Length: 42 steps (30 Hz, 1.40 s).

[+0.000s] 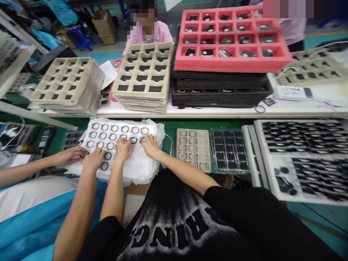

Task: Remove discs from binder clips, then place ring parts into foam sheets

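Observation:
A white foam tray [127,166] with rows of black rings [114,128] lies on white wrapping in front of me. My left hand [123,149] is over its middle, fingers curled down and fingertips at a black ring [133,140]. To its right, my right hand [151,145] bends its fingers over the tray's right side, closed at another ring that they mostly cover. A co-worker in blue has one hand [94,158] on the tray's left part and the other hand [73,156] at its left edge.
Right of the tray stand a beige tray [201,145] with round parts, a clear tray [230,150] of black pieces and a white box [285,152] of dark parts. The shelf holds stacked beige trays [141,92] and a pink foam tray [231,63]. A person in pink [163,32] is behind.

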Each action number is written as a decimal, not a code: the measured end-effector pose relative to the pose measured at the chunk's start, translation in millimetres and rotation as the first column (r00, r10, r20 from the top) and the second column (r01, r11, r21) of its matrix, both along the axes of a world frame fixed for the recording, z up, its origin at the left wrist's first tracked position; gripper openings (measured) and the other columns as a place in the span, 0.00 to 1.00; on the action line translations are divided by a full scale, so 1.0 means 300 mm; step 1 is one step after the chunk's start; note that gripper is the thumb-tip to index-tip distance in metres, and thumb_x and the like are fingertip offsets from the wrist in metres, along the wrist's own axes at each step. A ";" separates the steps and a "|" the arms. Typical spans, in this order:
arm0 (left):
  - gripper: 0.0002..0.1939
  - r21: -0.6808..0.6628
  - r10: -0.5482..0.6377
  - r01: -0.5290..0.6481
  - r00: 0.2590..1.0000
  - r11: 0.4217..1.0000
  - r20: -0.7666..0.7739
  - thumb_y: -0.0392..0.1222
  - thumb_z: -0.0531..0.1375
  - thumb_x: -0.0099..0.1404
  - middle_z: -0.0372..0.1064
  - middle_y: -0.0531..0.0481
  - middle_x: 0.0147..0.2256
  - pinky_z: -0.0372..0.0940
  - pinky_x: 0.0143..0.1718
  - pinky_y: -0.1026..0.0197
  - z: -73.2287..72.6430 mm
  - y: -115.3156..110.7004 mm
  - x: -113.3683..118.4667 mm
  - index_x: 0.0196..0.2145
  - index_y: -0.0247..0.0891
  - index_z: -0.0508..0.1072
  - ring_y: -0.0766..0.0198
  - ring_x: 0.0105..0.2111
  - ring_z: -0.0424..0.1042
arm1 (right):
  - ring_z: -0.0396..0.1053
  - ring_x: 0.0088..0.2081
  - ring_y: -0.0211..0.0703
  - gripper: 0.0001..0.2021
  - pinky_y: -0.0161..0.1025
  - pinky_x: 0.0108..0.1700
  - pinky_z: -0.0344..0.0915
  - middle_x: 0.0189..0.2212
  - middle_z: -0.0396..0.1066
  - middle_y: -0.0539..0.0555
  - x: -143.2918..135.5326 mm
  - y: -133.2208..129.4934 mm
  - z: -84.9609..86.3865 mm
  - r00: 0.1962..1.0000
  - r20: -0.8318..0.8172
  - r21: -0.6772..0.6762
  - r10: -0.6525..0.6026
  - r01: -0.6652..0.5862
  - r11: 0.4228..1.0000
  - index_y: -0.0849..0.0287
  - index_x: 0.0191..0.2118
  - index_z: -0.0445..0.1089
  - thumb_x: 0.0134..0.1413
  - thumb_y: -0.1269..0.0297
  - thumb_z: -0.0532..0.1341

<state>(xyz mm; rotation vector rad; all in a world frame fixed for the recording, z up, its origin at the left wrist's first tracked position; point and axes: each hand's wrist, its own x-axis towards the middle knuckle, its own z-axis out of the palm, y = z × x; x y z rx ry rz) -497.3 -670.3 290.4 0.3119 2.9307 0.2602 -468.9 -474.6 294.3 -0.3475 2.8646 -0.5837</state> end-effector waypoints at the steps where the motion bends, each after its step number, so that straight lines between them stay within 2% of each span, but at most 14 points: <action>1: 0.16 0.020 0.005 -0.005 1.000 1.000 -0.006 0.49 0.59 0.70 0.61 0.37 0.55 0.56 0.56 0.38 0.001 -0.005 -0.009 0.49 0.44 0.80 0.40 0.56 0.60 | 0.58 0.57 0.57 0.16 0.53 0.55 0.53 0.55 0.67 0.68 -0.003 0.004 0.001 1.000 0.006 -0.015 0.009 -0.009 1.000 0.64 0.49 0.76 0.68 0.75 0.52; 4: 0.13 0.120 0.049 -0.047 0.999 0.992 -0.017 0.49 0.63 0.65 0.65 0.39 0.51 0.57 0.56 0.36 0.004 -0.017 -0.033 0.43 0.43 0.82 0.40 0.55 0.62 | 0.58 0.57 0.56 0.14 0.52 0.56 0.52 0.54 0.69 0.66 -0.020 0.014 0.003 0.999 0.035 -0.070 0.018 -0.015 0.997 0.63 0.45 0.78 0.65 0.77 0.54; 7: 0.12 0.294 0.110 -0.087 0.992 0.952 -0.063 0.50 0.65 0.61 0.68 0.43 0.44 0.62 0.55 0.43 0.014 -0.016 -0.039 0.38 0.42 0.80 0.47 0.51 0.67 | 0.62 0.53 0.54 0.10 0.49 0.53 0.53 0.50 0.72 0.62 -0.042 0.027 0.006 0.996 0.087 -0.154 0.003 0.010 0.988 0.61 0.43 0.79 0.67 0.69 0.59; 11: 0.15 0.562 0.248 -0.153 0.964 0.813 -0.097 0.54 0.66 0.57 0.67 0.49 0.35 0.65 0.40 0.56 0.037 0.037 -0.002 0.34 0.40 0.77 0.59 0.37 0.67 | 0.66 0.48 0.46 0.12 0.42 0.47 0.52 0.42 0.74 0.53 -0.020 0.109 0.007 0.994 0.106 -0.348 0.035 0.005 0.937 0.51 0.48 0.80 0.69 0.56 0.61; 14: 0.16 0.687 0.323 -0.180 0.943 0.704 -0.084 0.55 0.66 0.59 0.65 0.53 0.30 0.62 0.35 0.59 0.053 0.133 0.056 0.33 0.39 0.75 0.63 0.32 0.64 | 0.66 0.44 0.43 0.12 0.42 0.48 0.50 0.38 0.72 0.51 0.097 0.276 -0.029 0.999 0.043 -0.478 -0.009 0.028 0.878 0.50 0.50 0.80 0.68 0.56 0.63; 16: 0.15 0.730 0.318 -0.153 0.944 0.666 -0.092 0.54 0.66 0.60 0.63 0.54 0.29 0.63 0.36 0.60 0.058 0.223 0.102 0.32 0.39 0.74 0.64 0.32 0.64 | 0.65 0.44 0.44 0.10 0.44 0.50 0.48 0.37 0.71 0.52 0.228 0.438 -0.079 0.996 0.000 -0.419 -0.094 0.085 0.904 0.51 0.47 0.82 0.69 0.58 0.63; 18: 0.13 0.756 0.286 -0.118 0.954 0.644 -0.095 0.53 0.66 0.60 0.64 0.54 0.29 0.64 0.37 0.60 0.052 0.334 0.152 0.31 0.40 0.74 0.64 0.32 0.64 | 0.64 0.44 0.46 0.11 0.46 0.51 0.48 0.36 0.71 0.54 0.384 0.617 -0.145 0.984 -0.007 -0.268 -0.175 0.167 0.949 0.54 0.45 0.82 0.70 0.62 0.60; 21: 0.12 0.756 0.153 -0.066 0.987 0.651 -0.046 0.51 0.65 0.63 0.66 0.53 0.30 0.65 0.37 0.60 0.017 0.524 0.229 0.32 0.40 0.75 0.64 0.33 0.66 | 0.62 0.44 0.48 0.15 0.47 0.49 0.48 0.37 0.71 0.55 0.597 0.852 -0.244 0.964 0.040 -0.003 -0.261 0.262 0.965 0.53 0.46 0.82 0.70 0.68 0.56; 24: 0.11 0.695 -0.044 0.054 0.999 0.717 -0.032 0.50 0.64 0.65 0.68 0.51 0.31 0.66 0.39 0.58 -0.046 0.715 0.290 0.32 0.41 0.76 0.62 0.35 0.70 | 0.61 0.43 0.48 0.16 0.48 0.48 0.47 0.36 0.71 0.57 0.711 0.991 -0.322 0.953 0.074 0.070 -0.293 0.288 0.955 0.54 0.42 0.82 0.69 0.71 0.55; 28: 0.07 0.490 -0.269 0.226 0.963 0.842 0.019 0.44 0.66 0.67 0.73 0.48 0.34 0.62 0.47 0.53 -0.153 0.940 0.327 0.33 0.40 0.80 0.58 0.42 0.73 | 0.61 0.44 0.49 0.16 0.47 0.47 0.46 0.37 0.72 0.58 0.706 1.047 -0.399 0.958 0.095 0.076 -0.270 0.263 0.962 0.55 0.37 0.82 0.68 0.70 0.56; 30: 0.06 0.395 -0.381 0.317 0.920 0.862 0.095 0.43 0.65 0.68 0.75 0.45 0.38 0.58 0.51 0.50 -0.212 1.040 0.332 0.36 0.39 0.81 0.55 0.45 0.72 | 0.61 0.45 0.49 0.15 0.47 0.47 0.46 0.37 0.72 0.58 0.689 1.055 -0.425 0.966 0.096 0.054 -0.240 0.236 0.970 0.54 0.36 0.82 0.68 0.69 0.57; 32: 0.08 0.346 -0.475 0.404 0.867 0.847 0.151 0.44 0.64 0.70 0.75 0.43 0.39 0.56 0.52 0.48 -0.273 1.131 0.334 0.38 0.39 0.82 0.53 0.48 0.71 | 0.61 0.45 0.49 0.14 0.47 0.48 0.46 0.37 0.72 0.57 0.690 1.066 -0.441 0.972 0.090 0.019 -0.215 0.214 0.977 0.52 0.39 0.82 0.69 0.66 0.58; 37: 0.09 0.330 -0.564 0.486 0.801 0.809 0.201 0.42 0.62 0.70 0.74 0.42 0.41 0.54 0.53 0.47 -0.403 1.280 0.350 0.39 0.39 0.83 0.50 0.50 0.67 | 0.63 0.42 0.46 0.16 0.46 0.49 0.46 0.35 0.70 0.55 0.791 1.126 -0.428 0.961 0.056 -0.044 -0.269 0.272 0.961 0.50 0.50 0.81 0.73 0.59 0.55; 42: 0.14 0.321 -0.525 0.447 0.821 0.835 0.225 0.44 0.59 0.73 0.73 0.42 0.40 0.55 0.51 0.48 -0.454 1.298 0.399 0.38 0.39 0.84 0.50 0.49 0.66 | 0.64 0.38 0.45 0.17 0.45 0.47 0.47 0.30 0.66 0.53 0.837 1.209 -0.399 0.866 -0.040 -0.105 -0.499 0.493 0.864 0.52 0.48 0.83 0.72 0.57 0.55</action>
